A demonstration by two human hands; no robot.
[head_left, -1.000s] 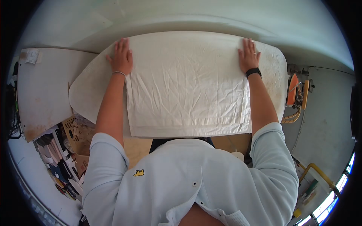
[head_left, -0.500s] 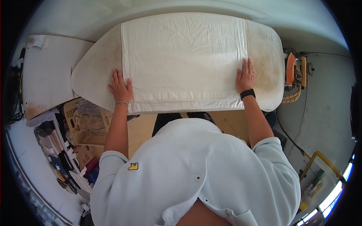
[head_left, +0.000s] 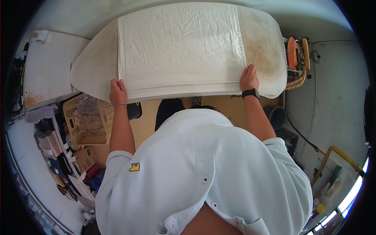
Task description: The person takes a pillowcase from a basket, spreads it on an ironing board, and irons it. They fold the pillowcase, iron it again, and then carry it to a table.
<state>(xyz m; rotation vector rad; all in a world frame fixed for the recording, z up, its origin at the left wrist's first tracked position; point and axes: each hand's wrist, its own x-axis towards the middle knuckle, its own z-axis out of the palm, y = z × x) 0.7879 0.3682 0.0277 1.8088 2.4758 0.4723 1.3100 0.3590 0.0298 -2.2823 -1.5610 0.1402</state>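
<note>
A white cloth [head_left: 180, 51] with wrinkles in its upper part lies across the ironing board [head_left: 260, 43]. A hem band runs along the cloth's near side. My left hand [head_left: 118, 91] pinches the cloth at its left edge, near the front corner. On the opposite edge, my right hand [head_left: 249, 78], with a black watch on the wrist, has its fingers closed on the cloth. Between the two hands the fabric spans the near side of the board.
An orange iron [head_left: 292, 53] stands at the board's right end. To the left is a white side table [head_left: 55, 66]. Below it are a yellow plastic basket [head_left: 106, 117] holding cloth and a shelf of folded items [head_left: 51, 143]. A grey bucket [head_left: 275, 116] sits below right.
Both hands went from lying flat on the cloth to gripping its side edges. The cloth's near edge shifted, and its right edge now slants. The whole view has moved slightly.
</note>
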